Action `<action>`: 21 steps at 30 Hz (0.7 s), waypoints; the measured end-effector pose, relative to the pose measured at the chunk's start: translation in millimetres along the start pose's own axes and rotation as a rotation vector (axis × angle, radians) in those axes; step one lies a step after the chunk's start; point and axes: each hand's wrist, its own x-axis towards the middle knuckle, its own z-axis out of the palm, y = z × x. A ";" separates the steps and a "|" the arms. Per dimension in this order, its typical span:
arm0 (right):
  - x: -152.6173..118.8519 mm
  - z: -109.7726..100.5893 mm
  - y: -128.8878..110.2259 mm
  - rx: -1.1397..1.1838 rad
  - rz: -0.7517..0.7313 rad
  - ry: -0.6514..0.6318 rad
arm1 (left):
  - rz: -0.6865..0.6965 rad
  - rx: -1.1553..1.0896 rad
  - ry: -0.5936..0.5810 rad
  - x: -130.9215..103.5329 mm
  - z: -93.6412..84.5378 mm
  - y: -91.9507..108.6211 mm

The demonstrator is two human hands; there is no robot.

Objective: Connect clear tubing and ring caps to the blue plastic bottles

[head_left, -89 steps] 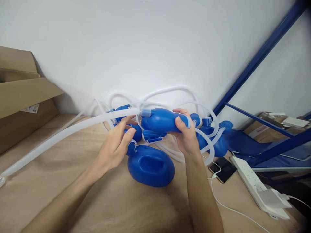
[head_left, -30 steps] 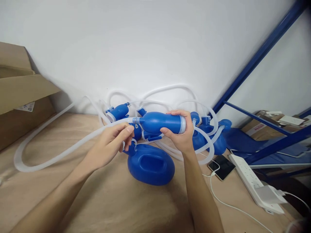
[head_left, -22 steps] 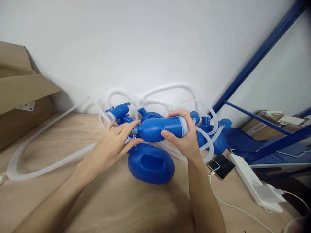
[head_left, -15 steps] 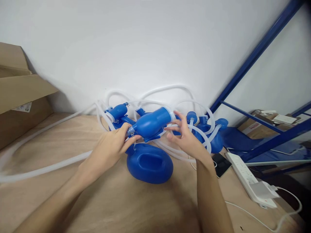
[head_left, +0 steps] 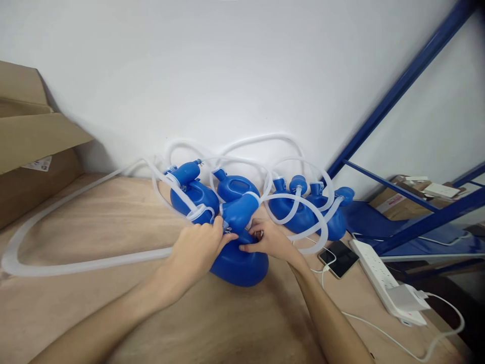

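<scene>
A blue plastic urinal bottle (head_left: 242,268) lies on the table in front of me. Over its upper side rests a blue funnel-shaped urinal head (head_left: 242,212) with a pale rim, tilted up to the right. My left hand (head_left: 206,242) is closed around the narrow lower end of this head, by a small metal clip. Curled at the bottle's upper right side, under the head, is my right hand (head_left: 271,240), its thumb and fingers gripping the bottle there; the exact contact is partly hidden. A translucent hose (head_left: 91,264) runs leftward from behind my left hand.
More blue urinal bottles (head_left: 235,187) with looped hoses stand along the wall. To the left is an open cardboard box (head_left: 38,174). A phone (head_left: 339,258), a white power strip (head_left: 382,278) with cables and a blue metal shelf frame (head_left: 401,91) are on the right.
The urinal head has come down and turned over the near bottle, its rim swinging nearer. My right hand has moved from beside the rim down to the bottle, its fingers closing.
</scene>
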 end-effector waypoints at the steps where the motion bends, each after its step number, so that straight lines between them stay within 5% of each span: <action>1: -0.4 -0.7 1.3 -0.005 -0.011 0.070 | 0.013 0.014 -0.014 -6.8 -5.6 -4.3; 4: -2.8 -6.5 -1.2 0.012 -0.046 0.215 | 0.060 0.041 0.027 -24.9 -13.8 -24.9; 9: -12.1 -31.6 -11.0 0.142 -0.039 0.417 | 0.187 0.080 0.332 -44.0 -19.0 -77.6; 14: -22.9 -53.4 -8.1 0.348 -0.020 0.774 | 0.200 0.032 0.624 -52.4 -50.3 -115.4; 18: -16.9 -47.0 -17.2 0.363 -0.125 1.016 | 0.203 -0.049 0.853 -49.9 -68.5 -136.2; 21: -0.2 -28.3 -39.0 0.274 -0.216 1.021 | 0.006 -0.081 0.929 -45.4 -68.1 -178.1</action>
